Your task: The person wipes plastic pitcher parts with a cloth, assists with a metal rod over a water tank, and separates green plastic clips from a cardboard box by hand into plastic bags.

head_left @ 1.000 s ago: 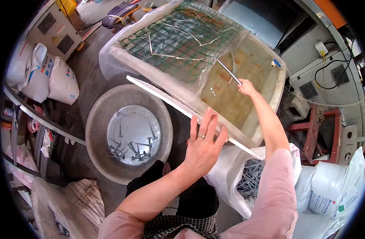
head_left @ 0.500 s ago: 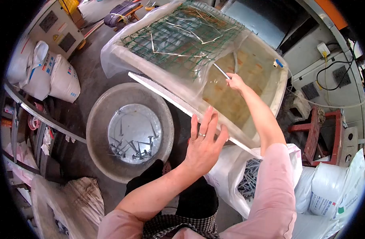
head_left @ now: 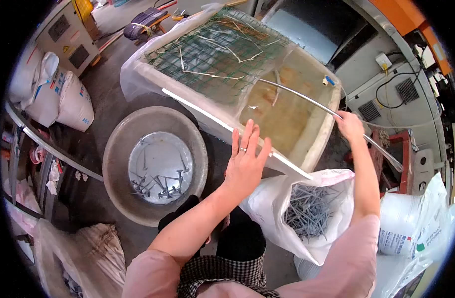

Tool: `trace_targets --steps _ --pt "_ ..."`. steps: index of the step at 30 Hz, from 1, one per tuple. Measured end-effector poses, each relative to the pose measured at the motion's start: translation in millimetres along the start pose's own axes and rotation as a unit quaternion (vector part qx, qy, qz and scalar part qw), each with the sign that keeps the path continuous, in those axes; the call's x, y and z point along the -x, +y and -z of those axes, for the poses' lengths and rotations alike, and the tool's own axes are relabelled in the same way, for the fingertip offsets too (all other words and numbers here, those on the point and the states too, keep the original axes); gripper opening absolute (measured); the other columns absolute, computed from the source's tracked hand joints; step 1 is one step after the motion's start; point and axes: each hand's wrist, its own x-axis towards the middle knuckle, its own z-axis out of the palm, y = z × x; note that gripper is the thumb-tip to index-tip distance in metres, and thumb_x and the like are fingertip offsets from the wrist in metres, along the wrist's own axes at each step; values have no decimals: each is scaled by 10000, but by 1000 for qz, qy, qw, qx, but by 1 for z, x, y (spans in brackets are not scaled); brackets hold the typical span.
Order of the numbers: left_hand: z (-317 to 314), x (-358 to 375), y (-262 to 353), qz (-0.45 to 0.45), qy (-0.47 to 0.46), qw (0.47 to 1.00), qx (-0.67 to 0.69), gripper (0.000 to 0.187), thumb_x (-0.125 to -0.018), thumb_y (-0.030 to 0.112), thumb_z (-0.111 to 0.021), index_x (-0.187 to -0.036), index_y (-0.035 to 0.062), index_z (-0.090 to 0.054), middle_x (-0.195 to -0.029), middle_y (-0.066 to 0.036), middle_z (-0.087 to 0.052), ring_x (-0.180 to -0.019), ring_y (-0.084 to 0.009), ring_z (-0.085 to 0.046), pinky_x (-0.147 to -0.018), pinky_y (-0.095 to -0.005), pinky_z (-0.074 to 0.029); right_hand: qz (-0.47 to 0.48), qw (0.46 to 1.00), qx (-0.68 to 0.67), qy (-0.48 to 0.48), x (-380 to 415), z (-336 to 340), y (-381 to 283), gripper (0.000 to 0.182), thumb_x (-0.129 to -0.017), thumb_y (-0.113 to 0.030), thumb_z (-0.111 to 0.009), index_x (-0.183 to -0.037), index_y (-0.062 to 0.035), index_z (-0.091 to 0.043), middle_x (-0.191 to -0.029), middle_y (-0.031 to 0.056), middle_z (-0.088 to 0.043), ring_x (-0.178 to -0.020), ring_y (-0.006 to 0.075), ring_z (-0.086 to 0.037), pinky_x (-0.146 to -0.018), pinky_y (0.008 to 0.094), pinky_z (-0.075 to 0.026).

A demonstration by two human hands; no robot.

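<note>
My right hand (head_left: 350, 126) is closed around a long, thin metal rod (head_left: 307, 98) and holds it slantwise over the right side of a water-filled tub (head_left: 321, 144). The rod's far end is at the edge of a green mesh (head_left: 207, 54) in the tub, and its flattened near end sticks out to the right, past my hand. My left hand (head_left: 247, 161) has its fingers spread and raised, near a white strip (head_left: 202, 111) along the tub's front side. Below my right forearm stands an open white sack (head_left: 267, 196) full of grey, screw-like pieces (head_left: 309, 211).
A round grey basin (head_left: 119, 184) with several dark, bolt-like pieces (head_left: 175, 186) stands on the floor to the left. Full white bags (head_left: 74, 102) lean at far left, others (head_left: 399, 223) at right. A red frame (head_left: 406, 169) stands beyond the tub's right corner.
My right hand has moved right and pulled the rod with it, so much more of its length shows. My left hand stays raised and spread. The view has shifted slightly.
</note>
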Motion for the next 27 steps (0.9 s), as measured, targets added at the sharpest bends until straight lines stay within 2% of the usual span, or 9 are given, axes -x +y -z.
trace_targets --steps 6,11,15,19,23,24,25,26,27 --pt "-3 -4 4 22 -6 1000 -5 560 -735 84 -696 -1248 9 -484 -1422 -261 -234 -1367 -425 -168 -1102 -548 -147 -40 998 27 46 100 94 61 302 -843 -396 -588 -1000 -161 -696 -884 173 -660 -861 362 -626 -756 435 -493" --pt "-9 -7 10 38 -3 999 -36 580 -720 93 -709 -1245 -2 -483 -1431 -265 -216 -1373 -438 -128 -1100 -556 -145 -21 995 -49 82 113 86 67 297 -856 -374 -586 -995 -135 -693 -861 185 -658 -829 382 -625 -737 430 -495" --pt "-20 -9 10 55 13 998 -39 572 -731 100 -693 -1249 -8 -478 -1440 -275 -194 -1370 -460 -109 -1091 -578 -144 42 993 -107 31 72 28 38 306 -884 -379 -542 -973 -111 -659 -848 193 -643 -856 388 -602 -736 451 -467" --pt "-21 -21 6 52 26 998 38 457 -820 93 -553 -1258 -9 -473 -1439 -301 -205 -1359 -478 -147 -1086 -589 -138 120 985 -118 -43 13 -80 20 265 -905 -331 -519 -949 -74 -565 -829 196 -620 -809 408 -577 -698 474 -445" --pt "-34 -32 -5 26 14 994 101 538 -798 72 -478 -1329 9 -413 -1450 -297 -212 -1360 -461 -181 -1102 -552 -136 151 955 -121 -224 -24 -160 13 263 -884 -241 -546 -1062 -48 -531 -981 210 -593 -937 392 -553 -795 429 -444" --pt "-38 -35 -6 22 -1 993 117 566 -792 76 -472 -1349 18 -392 -1457 -284 -210 -1367 -441 -185 -1108 -532 -140 67 944 -165 -278 -32 -198 29 320 -874 -222 -553 -1144 -50 -548 -1029 206 -602 -958 380 -565 -804 430 -446" --pt "-40 -38 -7 22 -17 991 132 594 -786 80 -466 -1369 26 -372 -1465 -272 -207 -1374 -421 -188 -1114 -513 -143 185 942 -97 -262 -28 -193 21 389 -858 -247 -574 -1195 -55 -551 -1086 206 -598 -1017 375 -556 -846 434 -446" --pt "-39 -41 -9 20 -9 989 149 609 -789 81 -461 -1385 32 -347 -1469 -261 -207 -1377 -403 -193 -1119 -492 -148 161 937 -15 -309 -28 -189 14 469 -826 -277 -614 -1233 -56 -535 -1137 220 -581 -1081 366 -534 -913 433 -430" --pt "-38 -46 -10 16 1 986 163 624 -792 82 -457 -1400 39 -323 -1474 -250 -208 -1380 -386 -197 -1124 -472 -153 168 945 -60 -274 -25 -197 21 486 -812 -267 -631 -1236 -52 -533 -1175 225 -553 -1094 374 -522 -934 432 -420"
